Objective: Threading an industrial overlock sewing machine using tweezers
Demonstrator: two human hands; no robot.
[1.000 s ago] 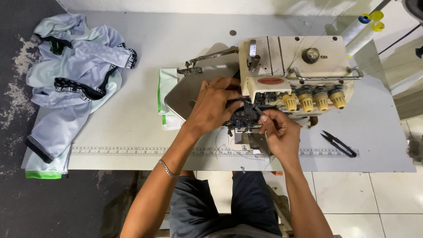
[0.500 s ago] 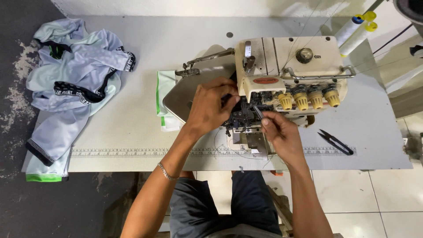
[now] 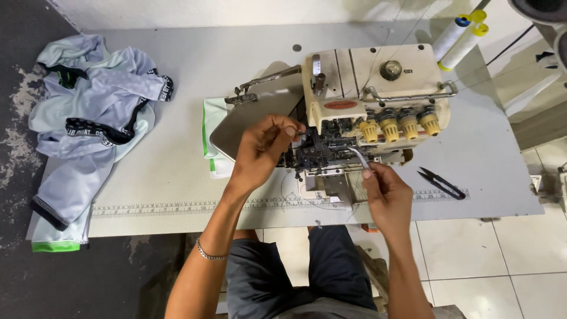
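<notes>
table (image 3: 177, 177) | sewing mach (image 3: 378, 100) ctr | garments (image 3: 94, 118) L | snips (image 3: 440, 182) R

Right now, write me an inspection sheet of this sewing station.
Surface: pale grey table with a ruler strip along its front edge.
Job's things: cream overlock sewing machine, yellow knobs, front workings exposed; slim metal tweezers.
Clutter: pale garments heaped at the table's left end; black thread snips; folded white-green fabric.
Hands: left hand pinching at the machine's front; right hand holding the tweezers.
Cables: thin threads running up from the machine; dark cord at right.
Surroundings: thread cones, tiled floor, dark floor at left.
</notes>
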